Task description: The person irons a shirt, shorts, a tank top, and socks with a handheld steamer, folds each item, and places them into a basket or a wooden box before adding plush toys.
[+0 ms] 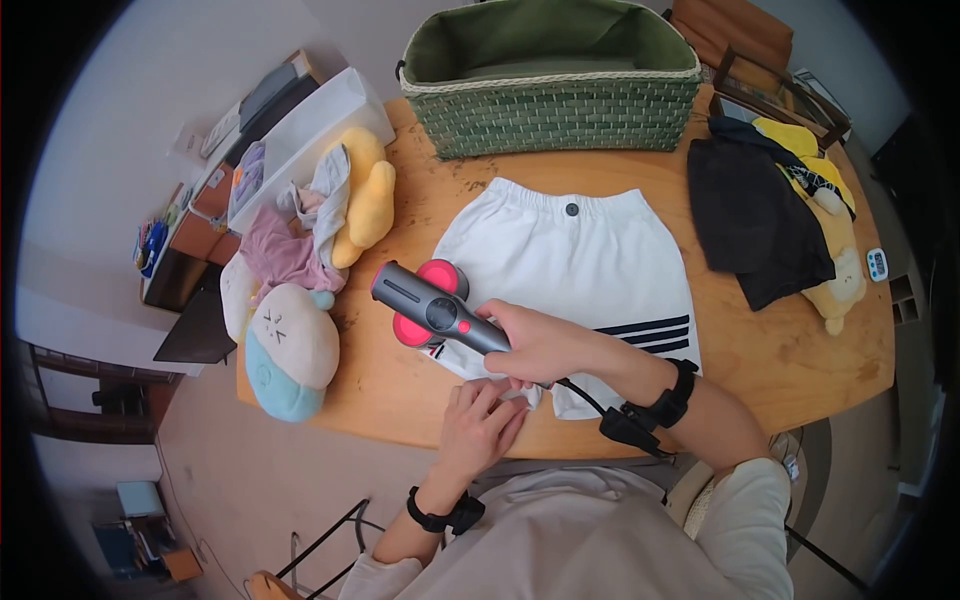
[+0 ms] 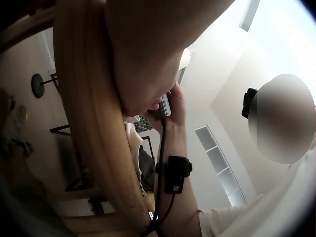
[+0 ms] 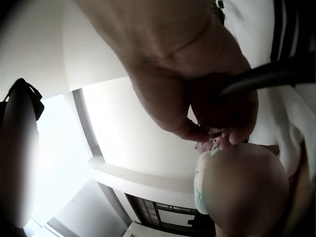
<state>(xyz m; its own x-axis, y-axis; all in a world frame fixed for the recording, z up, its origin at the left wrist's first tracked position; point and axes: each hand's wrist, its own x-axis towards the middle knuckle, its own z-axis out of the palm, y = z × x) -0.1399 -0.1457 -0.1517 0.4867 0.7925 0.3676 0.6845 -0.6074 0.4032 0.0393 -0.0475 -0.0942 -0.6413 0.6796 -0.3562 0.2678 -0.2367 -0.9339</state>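
1. Head view: right hand [image 1: 540, 346] grips the device [image 1: 440, 312] over the shorts [image 1: 590, 255], which lie on the surface [image 1: 800, 360].
2. Left hand [image 1: 478, 422]: fingers seem to pinch the hem [image 1: 535, 399].
3. Cable [image 1: 583, 393] could drag the shorts, if the device swings.

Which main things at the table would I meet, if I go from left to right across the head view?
Blue-and-white plush toy, yellow plush toy, white shorts, black garment, small digital gadget.
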